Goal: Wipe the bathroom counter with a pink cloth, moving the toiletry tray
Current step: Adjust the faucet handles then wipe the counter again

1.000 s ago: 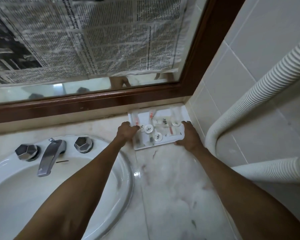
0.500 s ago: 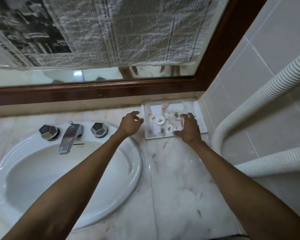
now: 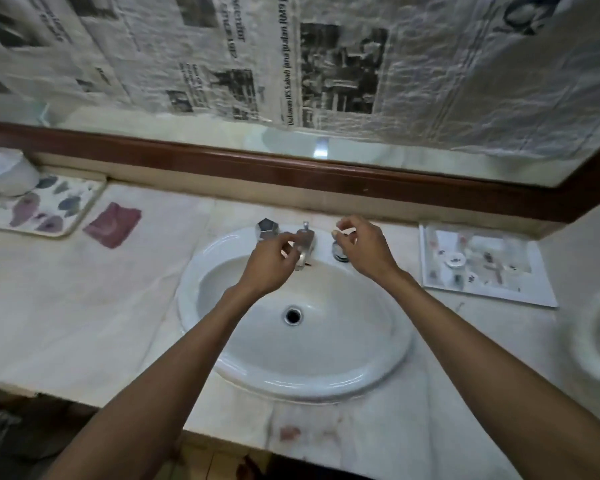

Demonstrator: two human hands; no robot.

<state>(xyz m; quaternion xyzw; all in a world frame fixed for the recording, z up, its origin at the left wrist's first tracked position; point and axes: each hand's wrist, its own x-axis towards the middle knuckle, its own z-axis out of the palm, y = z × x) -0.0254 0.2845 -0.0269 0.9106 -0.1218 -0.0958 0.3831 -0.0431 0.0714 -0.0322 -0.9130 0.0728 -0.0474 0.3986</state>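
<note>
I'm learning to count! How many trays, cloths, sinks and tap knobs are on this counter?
Trays: 2, the floral tray and the toiletry tray
Cloths: 1, the pink cloth
Sinks: 1, the sink
Tap knobs: 2, left knob, right knob
Total: 6

The pale marble counter holds an oval white sink at its centre. At ten o'clock lie a pink cloth and a floral tray; at two o'clock, the white toiletry tray.
</note>
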